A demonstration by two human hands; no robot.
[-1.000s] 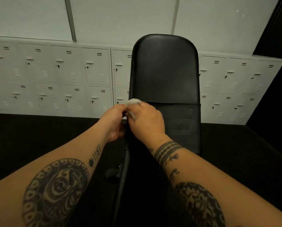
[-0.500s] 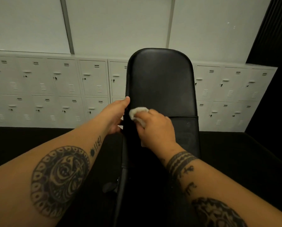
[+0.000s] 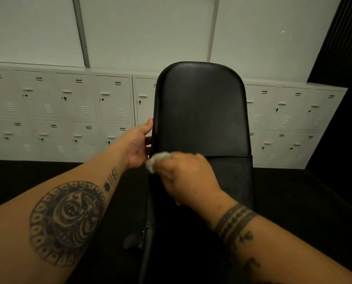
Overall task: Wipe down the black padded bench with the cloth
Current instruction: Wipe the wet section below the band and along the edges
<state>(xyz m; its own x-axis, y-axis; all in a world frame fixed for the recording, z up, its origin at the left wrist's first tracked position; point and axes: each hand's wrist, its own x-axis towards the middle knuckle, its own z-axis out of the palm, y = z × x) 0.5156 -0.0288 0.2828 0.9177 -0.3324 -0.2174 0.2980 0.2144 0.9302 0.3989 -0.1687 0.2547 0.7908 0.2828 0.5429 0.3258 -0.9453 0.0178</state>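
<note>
My left hand (image 3: 139, 144): fingers clasp left edge of black padded vinyl bench (image 3: 201, 111) | My right hand (image 3: 187, 177): fingers clenched round small crumpled white cloth (image 3: 157, 160), pressed on that edge | Risk: tiny wad may slip, missing patches.

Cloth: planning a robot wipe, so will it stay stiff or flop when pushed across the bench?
Probably floppy: the cloth bunches unevenly under the right hand. Likely light, being small and crumpled. It may glide easily on the smooth bench.

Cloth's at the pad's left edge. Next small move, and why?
Probably sweep the right hand and white cloth rightward across the black back pad: the cloth sits at its lower left edge, while the left hand grips that edge, seemingly steadying it.
</note>
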